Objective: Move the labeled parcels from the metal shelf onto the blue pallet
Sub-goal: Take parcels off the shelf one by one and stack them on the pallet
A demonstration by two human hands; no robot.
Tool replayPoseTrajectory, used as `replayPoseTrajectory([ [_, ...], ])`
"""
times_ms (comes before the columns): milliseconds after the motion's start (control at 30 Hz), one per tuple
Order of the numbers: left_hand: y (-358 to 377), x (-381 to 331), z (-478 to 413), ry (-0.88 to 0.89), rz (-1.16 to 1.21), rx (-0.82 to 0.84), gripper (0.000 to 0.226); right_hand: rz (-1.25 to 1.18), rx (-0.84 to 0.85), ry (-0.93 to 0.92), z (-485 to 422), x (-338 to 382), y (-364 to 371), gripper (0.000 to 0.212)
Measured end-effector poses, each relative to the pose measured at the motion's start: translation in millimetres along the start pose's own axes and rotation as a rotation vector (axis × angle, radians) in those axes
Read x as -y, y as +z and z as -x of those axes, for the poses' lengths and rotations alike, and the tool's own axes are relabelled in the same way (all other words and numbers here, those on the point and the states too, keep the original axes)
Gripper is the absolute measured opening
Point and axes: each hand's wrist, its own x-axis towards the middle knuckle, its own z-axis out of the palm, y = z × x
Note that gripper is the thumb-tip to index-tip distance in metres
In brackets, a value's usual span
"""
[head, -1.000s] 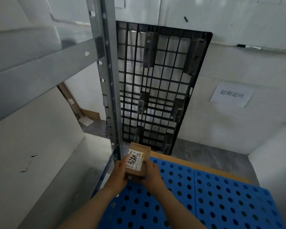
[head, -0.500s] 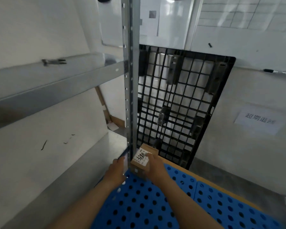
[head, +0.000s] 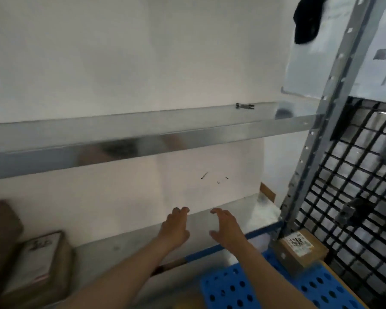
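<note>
Both hands were empty, fingers loosely spread: left hand [head: 175, 229] and right hand [head: 226, 230] hovered side by side above the lower deck of the metal shelf [head: 143, 239]. One small labeled parcel [head: 299, 253] sat on the far corner of the blue pallet [head: 243, 288], right of the shelf's upright post. Two parcels remained at the shelf's left end: a flat labeled one [head: 42, 262] and a brown one [head: 0, 230] behind it.

Judged step: reaching for the next parcel. Advisable to swing left along the shelf, take the flat parcel by both long edges, and lift clear of the shelf lip.

Labels carried dark handwritten marks; blur left them unreadable.
</note>
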Motion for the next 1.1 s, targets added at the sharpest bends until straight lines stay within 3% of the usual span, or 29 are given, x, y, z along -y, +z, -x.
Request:
replayPoseTrajectory([
  [167,-83,75,48,-0.135,-0.061,-0.102,0.06,0.071,0.074,-0.226,-18,102,19,0.055],
  [367,-155,157,126,-0.249,-0.057,-0.2,0.055,0.112,0.135,-0.368,-3,223,64,0.053],
  [633,-215,227,214,-0.22,-0.04,-0.36,0.051,0.163,0.216,-0.466,36,351,125,0.058],
  [833,-238,280,258,-0.233,-0.059,-0.374,0.048,0.13,0.251,-0.466,62,401,152,0.061],
  [1100,-227,310,285,-0.383,-0.064,-0.239,0.044,0.183,0.492,-0.431,81,413,185,0.084],
])
